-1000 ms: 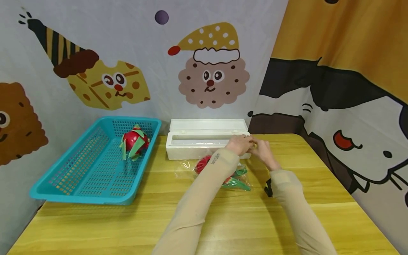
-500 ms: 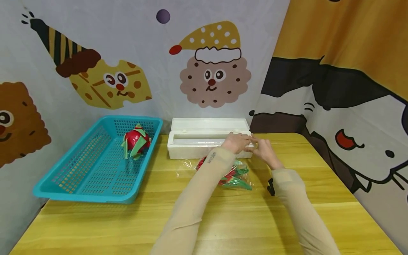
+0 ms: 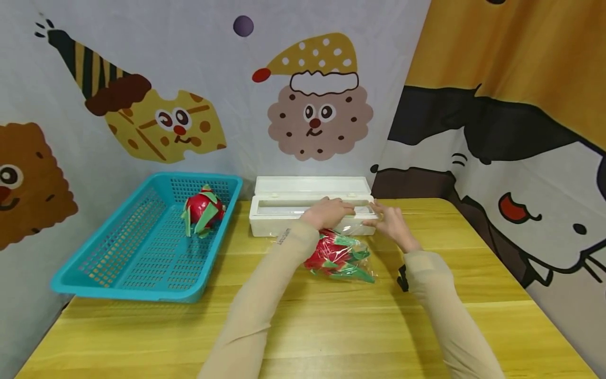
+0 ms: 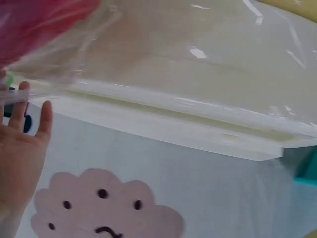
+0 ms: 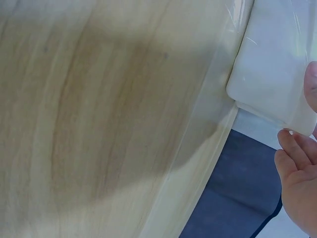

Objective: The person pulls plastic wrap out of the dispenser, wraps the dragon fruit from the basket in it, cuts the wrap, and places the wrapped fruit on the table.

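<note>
A white cling film dispenser (image 3: 265,225) stands against the back cloth with its lid raised. Clear film hangs over its front and spreads around a red and green dragon fruit (image 3: 333,252) lying just before it. My left hand (image 3: 326,211) reaches over the dispenser's front edge, fingers extended; in the left wrist view, film crosses the fingertips of that hand (image 4: 22,153). At the dispenser's right end, my right hand (image 3: 395,226) grips the corner. The right wrist view has its thumb on the box (image 5: 272,64) and the fingers against the end.
To the left is a blue plastic basket (image 3: 151,263) with another dragon fruit (image 3: 203,210) inside, near its right wall. The wooden table (image 3: 341,321) ends at a cartoon-printed cloth (image 3: 213,63) behind and to the right.
My left hand has slid left along the dispenser's front, away from the right hand, uncovering more of the wrapped dragon fruit. The right hand stays at the right end.
</note>
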The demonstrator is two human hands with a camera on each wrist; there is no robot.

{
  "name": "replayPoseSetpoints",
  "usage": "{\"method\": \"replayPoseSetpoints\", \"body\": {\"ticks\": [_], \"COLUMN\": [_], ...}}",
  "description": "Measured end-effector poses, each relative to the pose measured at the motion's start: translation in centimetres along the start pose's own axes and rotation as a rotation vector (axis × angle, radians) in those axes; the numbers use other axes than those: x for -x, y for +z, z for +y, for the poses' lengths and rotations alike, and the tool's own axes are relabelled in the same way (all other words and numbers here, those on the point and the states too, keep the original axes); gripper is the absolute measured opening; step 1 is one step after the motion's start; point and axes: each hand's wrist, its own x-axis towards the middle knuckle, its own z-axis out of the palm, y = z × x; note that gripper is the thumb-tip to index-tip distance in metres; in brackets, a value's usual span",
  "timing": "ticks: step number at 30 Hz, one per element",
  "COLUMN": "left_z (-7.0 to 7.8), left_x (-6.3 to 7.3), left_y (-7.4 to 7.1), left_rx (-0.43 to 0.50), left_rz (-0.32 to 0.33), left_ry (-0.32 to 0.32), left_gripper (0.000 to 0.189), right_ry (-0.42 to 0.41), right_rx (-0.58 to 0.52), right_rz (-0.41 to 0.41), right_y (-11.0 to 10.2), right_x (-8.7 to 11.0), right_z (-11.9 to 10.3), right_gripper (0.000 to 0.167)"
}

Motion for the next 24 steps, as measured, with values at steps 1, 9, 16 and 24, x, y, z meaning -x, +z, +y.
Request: {"method": "replayPoseSetpoints", "body": {"ticks": [1, 9, 16, 24], "left_z": [-0.4, -4.1, -7.4, -9.0], "left_x": [0.4, 3.7, 7.6, 10.1], "left_y": [0.1, 1.7, 2.8, 2.5], "left_rx": [0.018, 0.076, 0.072, 0.01], "left_rz": [0.019, 0.193, 0.273, 0.211], "left_ry": [0.002, 0.017, -0.036, -0.148], "left_gripper": [0.04, 0.025, 0.023, 0.03], "right_ry": [0.002, 0.018, 0.021, 0.013], "right_rx": [0.004, 0.016, -0.006, -0.032], "right_rz": [0.001, -0.015, -0.015, 0.006], "right_y": [0.0, 0.0, 0.0, 0.1], "right_x": [0.0, 0.0, 0.0, 0.0], "right_z": [0.0, 0.1, 0.2, 0.3], "right_gripper": [0.065, 0.068, 0.068, 0.068]}}
